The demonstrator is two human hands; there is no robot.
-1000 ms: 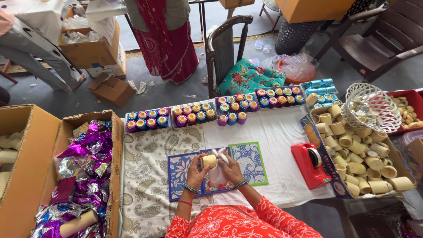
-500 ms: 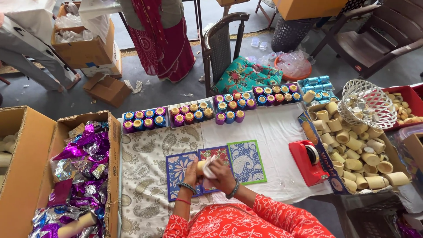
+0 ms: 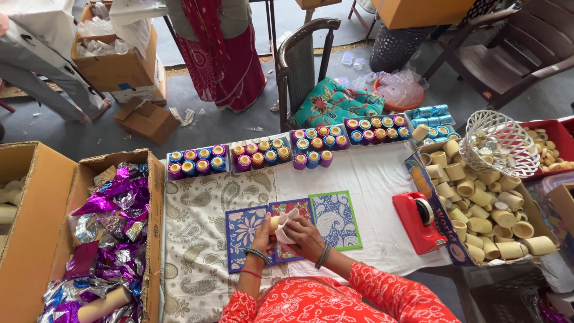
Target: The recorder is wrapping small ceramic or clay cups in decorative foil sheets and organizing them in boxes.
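My left hand grips a small cream-coloured cup over three patterned square mats on the table. My right hand presses a piece of thin pale wrap against the cup's open side. Both hands meet just above the middle, red-edged mat. Bangles sit on both wrists, and my orange patterned sleeves fill the bottom edge.
Trays of foil-wrapped cups line the table's far edge. A red tape dispenser and a box of plain cups stand at right, beside a white wire basket. A carton of purple foil stands left. A wooden chair and standing people are beyond.
The view has shifted slightly. My hands have slid a little left on the mats, and the pale wrap now covers more of the cup.
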